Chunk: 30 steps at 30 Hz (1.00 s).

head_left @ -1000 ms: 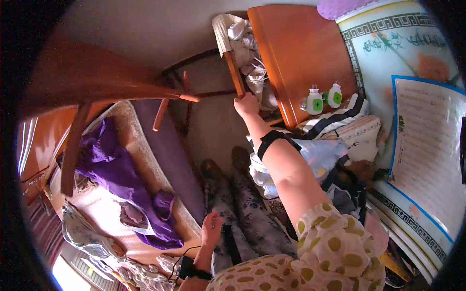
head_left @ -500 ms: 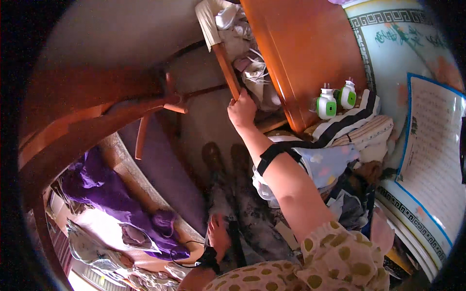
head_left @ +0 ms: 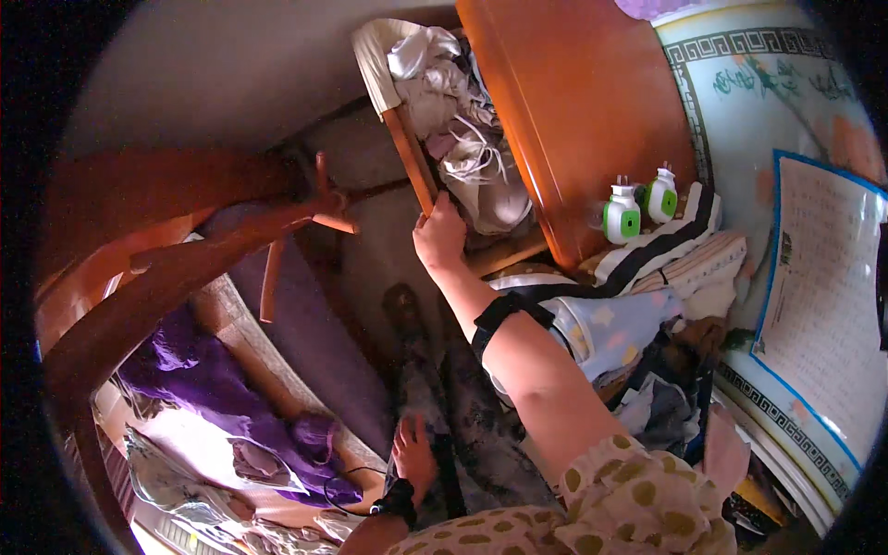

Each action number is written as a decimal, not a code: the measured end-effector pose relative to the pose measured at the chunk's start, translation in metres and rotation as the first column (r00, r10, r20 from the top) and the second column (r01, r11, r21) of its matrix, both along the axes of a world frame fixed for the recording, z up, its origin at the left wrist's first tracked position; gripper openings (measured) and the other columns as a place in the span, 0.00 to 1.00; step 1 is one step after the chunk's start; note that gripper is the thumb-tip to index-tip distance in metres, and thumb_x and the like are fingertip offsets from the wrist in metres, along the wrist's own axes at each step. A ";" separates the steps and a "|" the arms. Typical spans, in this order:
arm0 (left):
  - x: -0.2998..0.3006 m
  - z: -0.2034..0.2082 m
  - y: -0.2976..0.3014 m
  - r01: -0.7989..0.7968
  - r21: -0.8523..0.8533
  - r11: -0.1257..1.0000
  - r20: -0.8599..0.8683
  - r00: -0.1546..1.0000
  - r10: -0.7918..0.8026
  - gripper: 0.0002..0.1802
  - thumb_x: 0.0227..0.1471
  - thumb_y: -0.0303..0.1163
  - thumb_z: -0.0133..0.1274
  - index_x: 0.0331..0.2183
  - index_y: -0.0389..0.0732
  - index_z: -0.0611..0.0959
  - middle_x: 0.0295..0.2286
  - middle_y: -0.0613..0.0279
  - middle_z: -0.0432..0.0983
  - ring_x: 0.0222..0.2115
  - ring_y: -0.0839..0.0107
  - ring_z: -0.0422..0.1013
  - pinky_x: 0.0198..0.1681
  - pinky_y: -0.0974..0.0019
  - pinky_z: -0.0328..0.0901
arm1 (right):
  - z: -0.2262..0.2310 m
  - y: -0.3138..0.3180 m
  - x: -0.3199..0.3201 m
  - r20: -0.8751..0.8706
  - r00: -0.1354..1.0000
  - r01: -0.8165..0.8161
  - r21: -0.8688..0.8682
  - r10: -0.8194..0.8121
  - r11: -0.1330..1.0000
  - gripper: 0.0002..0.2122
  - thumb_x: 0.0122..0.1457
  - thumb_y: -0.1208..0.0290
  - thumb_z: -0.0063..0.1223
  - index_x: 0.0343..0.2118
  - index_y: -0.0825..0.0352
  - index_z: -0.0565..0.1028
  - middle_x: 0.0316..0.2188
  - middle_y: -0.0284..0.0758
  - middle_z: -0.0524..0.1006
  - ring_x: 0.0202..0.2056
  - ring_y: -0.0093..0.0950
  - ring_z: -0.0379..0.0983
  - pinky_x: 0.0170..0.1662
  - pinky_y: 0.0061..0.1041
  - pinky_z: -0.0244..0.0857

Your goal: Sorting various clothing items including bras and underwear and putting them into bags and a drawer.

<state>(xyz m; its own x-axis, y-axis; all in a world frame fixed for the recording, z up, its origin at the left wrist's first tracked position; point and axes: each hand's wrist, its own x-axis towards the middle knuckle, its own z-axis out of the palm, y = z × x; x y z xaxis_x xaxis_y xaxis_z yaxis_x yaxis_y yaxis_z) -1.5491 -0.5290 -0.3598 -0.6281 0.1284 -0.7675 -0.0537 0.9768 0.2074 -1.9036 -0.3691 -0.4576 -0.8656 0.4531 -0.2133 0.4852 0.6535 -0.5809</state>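
Note:
My right hand (head_left: 440,233) is closed on the front edge of a wooden drawer (head_left: 412,157), which is pulled out from under a glossy orange-brown wooden top (head_left: 573,120). White and pale clothes (head_left: 486,185) with thin dangling straps fill the drawer. A cream cloth (head_left: 375,69) hangs over the far part of its front. My left hand (head_left: 413,455) rests low by my leg, fingers stretched out, with nothing in it.
Two green-and-white plug-in devices (head_left: 622,215) stand beside a striped folded cloth (head_left: 652,242). At right is a large patterned ceramic-like surface bearing a blue-edged sheet (head_left: 823,287). Wooden furniture legs (head_left: 268,282) and a purple garment (head_left: 199,388) lie to the left.
My right hand has moved a little left and toward me, drawing the drawer further out, so more clothes show. My left hand stays beside my leg.

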 end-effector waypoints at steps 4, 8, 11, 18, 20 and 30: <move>-0.005 0.006 0.002 -0.061 0.006 0.998 0.023 0.998 0.060 0.33 0.40 0.29 0.46 0.51 0.41 0.58 0.50 0.47 0.51 0.47 0.48 0.55 0.46 0.51 0.56 | -0.004 -0.002 -0.002 -0.017 1.000 -0.016 0.042 0.017 0.999 0.13 0.43 0.75 0.51 0.32 0.70 0.63 0.26 0.47 0.71 0.30 0.47 0.68 0.32 0.41 0.63; -0.016 0.016 0.006 -0.055 -0.005 0.999 0.108 0.993 0.055 0.35 0.37 0.30 0.49 0.50 0.40 0.58 0.50 0.47 0.50 0.48 0.48 0.53 0.47 0.51 0.55 | 0.005 -0.001 -0.002 0.096 0.995 0.015 0.043 -0.019 0.999 0.14 0.42 0.73 0.52 0.32 0.70 0.64 0.30 0.46 0.70 0.33 0.45 0.67 0.35 0.41 0.62; -0.014 0.015 0.004 -0.067 0.020 0.998 0.060 0.996 0.066 0.38 0.35 0.29 0.50 0.50 0.39 0.57 0.50 0.47 0.50 0.49 0.48 0.53 0.48 0.51 0.54 | 0.023 0.003 0.000 -0.088 0.996 0.006 0.110 0.004 0.994 0.15 0.40 0.73 0.53 0.32 0.70 0.64 0.29 0.44 0.68 0.34 0.43 0.65 0.36 0.39 0.59; -0.008 0.009 0.003 -0.118 0.021 0.993 0.087 0.989 0.116 0.39 0.33 0.30 0.51 0.51 0.40 0.57 0.49 0.47 0.50 0.48 0.48 0.53 0.48 0.51 0.55 | 0.033 0.048 -0.030 0.004 0.995 0.088 0.339 -0.095 0.937 0.32 0.35 0.64 0.60 0.46 0.67 0.60 0.46 0.49 0.59 0.48 0.45 0.53 0.51 0.39 0.48; -0.007 0.010 0.003 -0.105 0.052 0.993 0.042 0.994 0.103 0.40 0.32 0.30 0.52 0.50 0.40 0.57 0.49 0.47 0.50 0.48 0.47 0.53 0.47 0.51 0.55 | 0.027 0.058 -0.036 0.154 0.984 0.025 0.383 -0.091 0.923 0.37 0.35 0.60 0.61 0.50 0.66 0.57 0.51 0.50 0.54 0.53 0.46 0.49 0.54 0.41 0.44; -0.007 0.014 0.009 -0.023 -0.047 0.999 0.039 0.999 0.025 0.37 0.33 0.30 0.52 0.50 0.42 0.59 0.47 0.46 0.54 0.46 0.49 0.55 0.46 0.53 0.57 | 0.016 0.067 -0.007 0.191 0.980 0.008 0.215 -0.050 0.977 0.17 0.37 0.72 0.51 0.35 0.63 0.69 0.31 0.44 0.70 0.35 0.44 0.67 0.37 0.39 0.62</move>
<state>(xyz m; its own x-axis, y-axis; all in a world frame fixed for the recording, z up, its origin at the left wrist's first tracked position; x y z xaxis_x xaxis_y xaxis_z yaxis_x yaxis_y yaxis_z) -1.5559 -0.5195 -0.3460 -0.5994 0.0778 -0.7966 -0.0842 0.9836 0.1595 -1.9106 -0.3021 -0.4419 -0.8030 0.5300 -0.2726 0.5953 0.7356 -0.3233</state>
